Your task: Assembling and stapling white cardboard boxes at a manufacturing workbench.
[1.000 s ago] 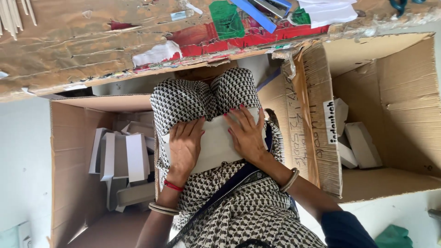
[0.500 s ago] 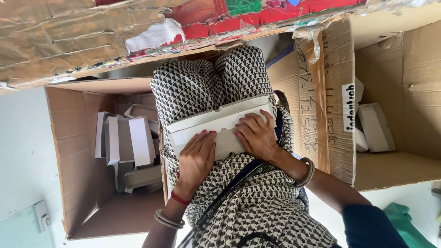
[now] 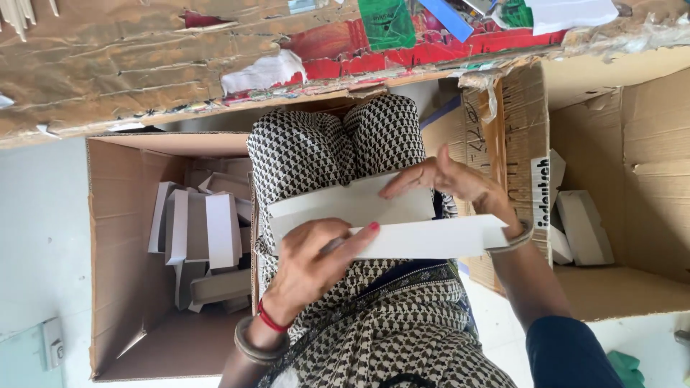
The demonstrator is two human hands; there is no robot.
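Note:
A white card sheet (image 3: 345,205) lies across my lap on the black-and-white patterned dress (image 3: 316,151). It is folded lengthwise, and a long flap (image 3: 438,238) sticks out to the right. My left hand (image 3: 309,266), with a red thread and a bangle at the wrist, grips the sheet's lower edge with one finger laid over the flap. My right hand (image 3: 449,179) presses its fingertips on the upper panel, and its bangled wrist sits behind the end of the flap.
An open cardboard box (image 3: 115,251) on my left holds several folded white cartons (image 3: 208,230). A second box (image 3: 632,179) on my right holds white cartons (image 3: 582,226). A worn, cardboard-covered table edge (image 3: 144,65) runs above my knees. The floor is white.
Both hands lay flat on the folded sheet earlier. Now the sheet is spread wider, a long flap reaches right, and my right hand has moved up and right.

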